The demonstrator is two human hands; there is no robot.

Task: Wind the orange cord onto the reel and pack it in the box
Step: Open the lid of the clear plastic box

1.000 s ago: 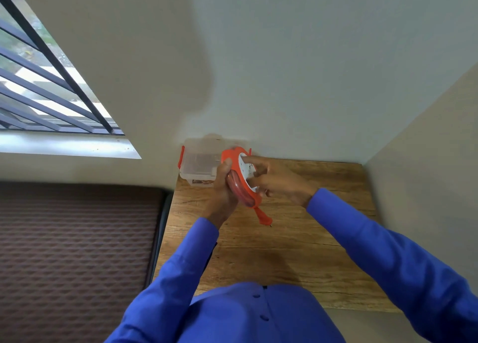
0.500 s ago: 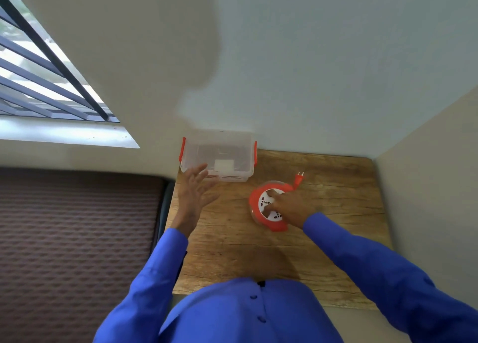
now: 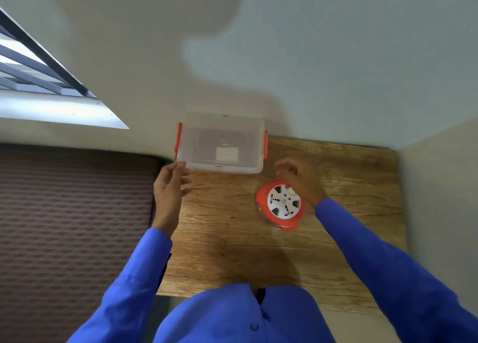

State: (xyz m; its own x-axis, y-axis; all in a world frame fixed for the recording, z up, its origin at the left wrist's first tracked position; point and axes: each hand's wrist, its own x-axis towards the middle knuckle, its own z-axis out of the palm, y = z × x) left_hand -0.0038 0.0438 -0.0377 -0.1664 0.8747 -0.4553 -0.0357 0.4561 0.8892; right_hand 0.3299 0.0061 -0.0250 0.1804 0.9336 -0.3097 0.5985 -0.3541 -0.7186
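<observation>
The left hand (image 3: 169, 187) is reaching toward the near left corner of the box (image 3: 221, 143), its fingertips (image 3: 181, 164) touching or just short of the corner; which one, I cannot tell. Its fingers are spread loosely and are closing on nothing. The right hand (image 3: 300, 178) is hovering over the far right edge of the reel (image 3: 282, 204), fingers curled and parted, gripping nothing; whether it is grazing the rim is unclear.

The reel is lying flat on the wooden table (image 3: 349, 239), its round face turned up toward the camera, just in front of the box's right near corner and apart from it. Being round, it is showing no long axis; a small tab on its orange rim is pointing toward the person.

The box is sitting at the table's far edge against the wall (image 3: 310, 58), its long side running left to right. It is clear plastic with an orange clip (image 3: 178, 138) at each short end. A pale square is showing through it; whether that is a label or something inside, I cannot tell.

The reel is showing an orange outer ring around a white hub with dark wedge-shaped openings and small socket holes. Both blue sleeves (image 3: 388, 270) are stretching forward over the table.
</observation>
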